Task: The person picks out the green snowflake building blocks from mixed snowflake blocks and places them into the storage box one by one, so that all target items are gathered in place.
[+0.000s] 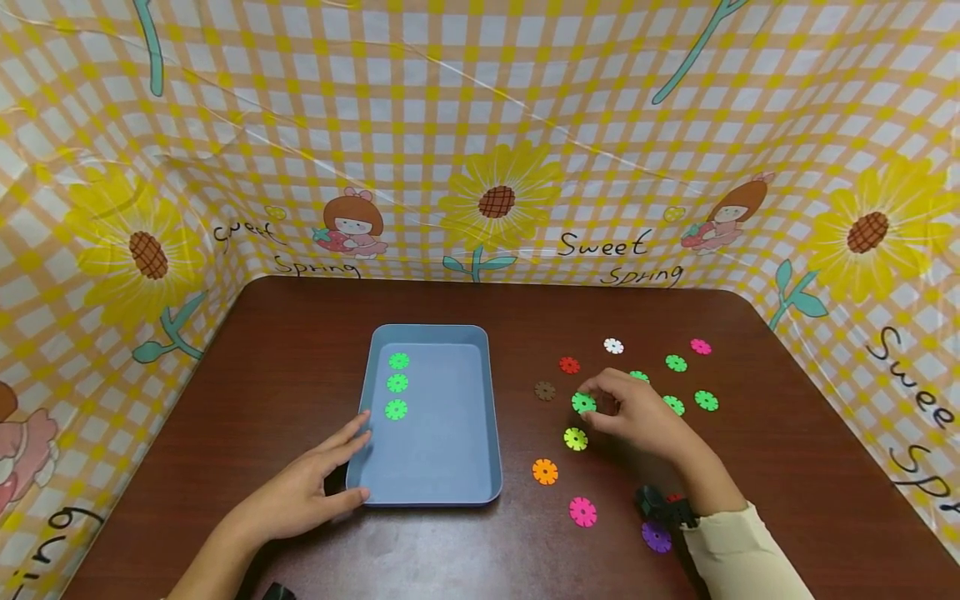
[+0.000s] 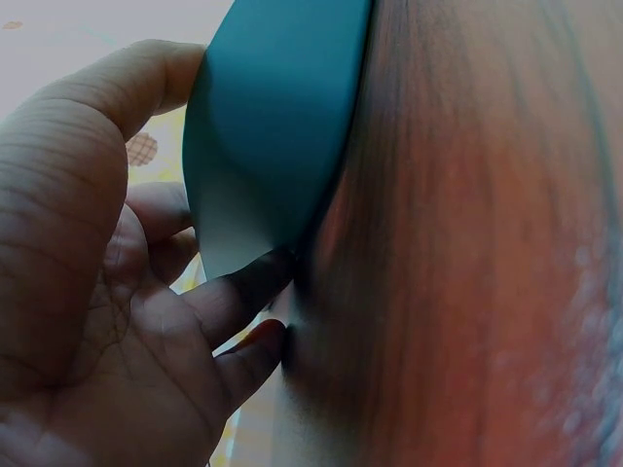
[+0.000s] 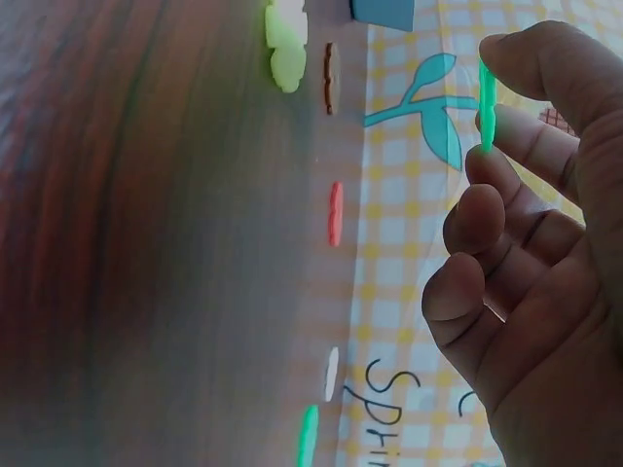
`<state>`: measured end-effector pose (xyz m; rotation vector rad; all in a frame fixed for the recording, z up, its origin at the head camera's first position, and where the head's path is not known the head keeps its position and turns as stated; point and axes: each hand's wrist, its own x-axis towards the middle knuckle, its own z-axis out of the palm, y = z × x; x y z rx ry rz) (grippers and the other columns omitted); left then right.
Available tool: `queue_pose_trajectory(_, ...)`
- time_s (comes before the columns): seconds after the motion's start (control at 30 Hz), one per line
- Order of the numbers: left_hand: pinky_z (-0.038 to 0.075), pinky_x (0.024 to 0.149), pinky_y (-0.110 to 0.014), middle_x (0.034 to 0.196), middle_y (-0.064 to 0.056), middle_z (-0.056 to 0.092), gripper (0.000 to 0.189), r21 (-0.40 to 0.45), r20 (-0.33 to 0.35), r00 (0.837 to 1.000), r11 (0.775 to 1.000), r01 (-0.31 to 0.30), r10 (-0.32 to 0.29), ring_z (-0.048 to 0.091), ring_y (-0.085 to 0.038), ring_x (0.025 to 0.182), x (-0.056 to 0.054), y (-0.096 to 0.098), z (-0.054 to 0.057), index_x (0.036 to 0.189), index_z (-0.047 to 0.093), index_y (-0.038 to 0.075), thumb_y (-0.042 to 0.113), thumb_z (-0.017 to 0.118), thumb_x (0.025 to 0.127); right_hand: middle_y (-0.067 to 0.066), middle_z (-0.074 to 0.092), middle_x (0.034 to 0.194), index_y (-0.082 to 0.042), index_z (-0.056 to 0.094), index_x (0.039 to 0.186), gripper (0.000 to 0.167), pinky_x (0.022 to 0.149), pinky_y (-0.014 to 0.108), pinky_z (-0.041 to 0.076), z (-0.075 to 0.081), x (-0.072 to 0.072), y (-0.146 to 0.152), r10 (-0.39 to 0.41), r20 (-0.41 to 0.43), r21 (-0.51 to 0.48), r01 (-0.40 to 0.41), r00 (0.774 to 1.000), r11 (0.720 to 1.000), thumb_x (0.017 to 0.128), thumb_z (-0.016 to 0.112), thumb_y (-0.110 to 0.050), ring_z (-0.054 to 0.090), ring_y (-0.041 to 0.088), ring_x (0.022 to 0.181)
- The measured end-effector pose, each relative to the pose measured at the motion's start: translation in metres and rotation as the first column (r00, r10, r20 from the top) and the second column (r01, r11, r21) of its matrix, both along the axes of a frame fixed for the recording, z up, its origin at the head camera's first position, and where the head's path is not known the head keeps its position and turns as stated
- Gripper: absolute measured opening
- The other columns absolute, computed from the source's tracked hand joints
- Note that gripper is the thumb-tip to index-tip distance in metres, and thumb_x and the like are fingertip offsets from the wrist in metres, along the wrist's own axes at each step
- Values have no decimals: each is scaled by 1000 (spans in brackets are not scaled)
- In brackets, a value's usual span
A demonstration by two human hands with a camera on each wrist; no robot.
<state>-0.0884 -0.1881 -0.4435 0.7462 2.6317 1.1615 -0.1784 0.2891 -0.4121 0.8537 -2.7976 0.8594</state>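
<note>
My right hand pinches a green notched disc between thumb and fingertips. In the right wrist view the pinched disc appears edge-on, above the table. My left hand lies at the near left corner of a blue-grey tray, its spread fingers and thumb touching the rim. The left wrist view shows the tray's outer wall against those fingers. Inside the tray, three green discs form a column along the left side. A yellow-green disc lies just nearer than the pinched one.
Several loose discs lie right of the tray, among them brown, red, white, orange, pink, purple and more green ones. A checked cloth surrounds the table's back and sides.
</note>
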Motion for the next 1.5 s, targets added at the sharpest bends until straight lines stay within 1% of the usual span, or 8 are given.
queue_pose_trajectory(0.1,33,111,-41,165,3,17,76,2,-2,1000,1000,-1,1,23,-22,147,1,-1,0,152,38,3,46,65,95,-9,60,96,-18,68,106,26,67,27,48,4,0,-5,-15,19,19,14,1000,1000,84,80,-13,52,10,79)
queue_pose_trajectory(0.23,33,111,-42,165,4,17,76,1,-4,1000,1000,-1,1,23,-22,147,0,-1,0,153,37,4,46,65,95,-8,58,94,-17,68,107,26,64,27,46,10,-1,-12,-10,27,27,9,1000,1000,84,79,-14,51,11,77)
queue_pose_trajectory(0.33,33,111,-43,165,3,17,77,2,-1,1000,1000,0,0,22,-22,147,0,0,0,153,37,4,47,65,95,-6,57,92,-16,68,107,26,62,26,45,15,-3,-19,5,26,17,-5,1000,1000,84,80,-13,50,12,75)
queue_pose_trajectory(0.57,33,110,-50,165,1,16,77,2,8,1000,1000,3,-3,22,-22,147,-1,1,0,153,37,3,45,65,95,-5,56,89,-17,68,105,23,63,26,43,21,-10,-36,70,3,-10,-70,998,997,85,79,-12,51,15,76)
queue_pose_trajectory(0.83,33,109,-52,165,1,15,77,-3,12,1000,1000,3,-3,22,-22,147,-1,0,-1,153,36,4,47,64,95,-7,57,92,-19,68,104,22,65,28,46,27,-16,-58,97,49,-35,-96,994,995,86,78,-14,53,15,79)
queue_pose_trajectory(1.0,33,109,-53,165,1,15,77,-4,16,1000,1000,2,-2,21,-22,147,-1,0,0,153,36,4,46,64,96,-6,57,91,-18,68,105,21,63,27,46,32,-19,-72,125,49,-44,-123,991,991,86,77,-13,52,16,77)
queue_pose_trajectory(1.3,33,109,-54,165,0,16,74,-12,16,1000,1000,-2,2,22,-23,147,0,1,2,153,37,3,39,67,96,-7,58,94,-16,69,104,20,63,28,47,37,-23,-101,182,60,-83,-177,981,981,87,77,-12,52,15,77)
queue_pose_trajectory(1.5,34,109,-52,165,0,15,77,-10,19,1000,1000,7,-6,21,-24,147,0,1,3,153,36,2,47,63,96,-5,58,92,-15,70,102,19,64,28,47,37,-27,-120,210,73,-85,-203,975,975,85,77,-10,52,13,76)
